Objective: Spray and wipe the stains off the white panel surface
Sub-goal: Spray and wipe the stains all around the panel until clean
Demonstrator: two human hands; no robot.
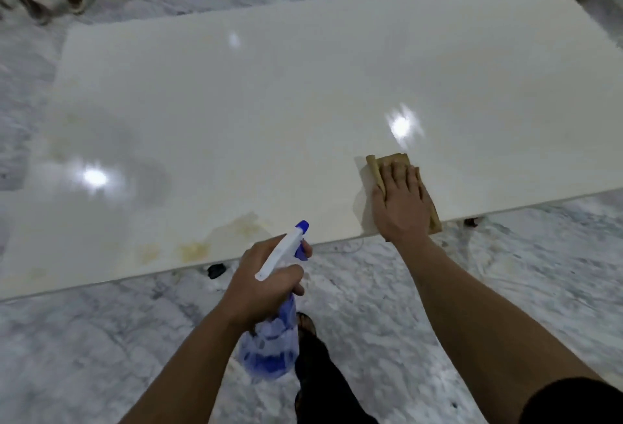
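On the near edge of the white panel [303, 103], toward its right end, a folded tan cloth [392, 162] is pressed flat under the right hand [401, 201], whose fingers lie straight and together on top of it; nothing is curled round, so the cloth is only pushed, not clasped. The left hand [266, 275] is held just off the panel's near edge, over the marble floor [101, 339], and its grip is closed round the neck of a blue spray bottle [269, 346], with the nozzle tip [302, 225] turned up and forward toward the panel.

Yellowish stains [195, 250] are seen along the near edge, left of the nozzle, with a larger brownish patch [247, 224] just beyond them and fainter marks further left. They lie well apart from the cloth, so the wiping is judged to be ahead of the dirt that remains.

For the step to be done well, the nozzle should be swung left and aimed down at the stains before the trigger is pulled, so that the mist lands on the panel and not on the floor. The cloth should then be drawn across to the wetted patch with the palm kept flat and the pressure even, in overlapping strokes parallel to the edge. Since the cloth's corner already overhangs the edge, care is needed that it is not pushed off.
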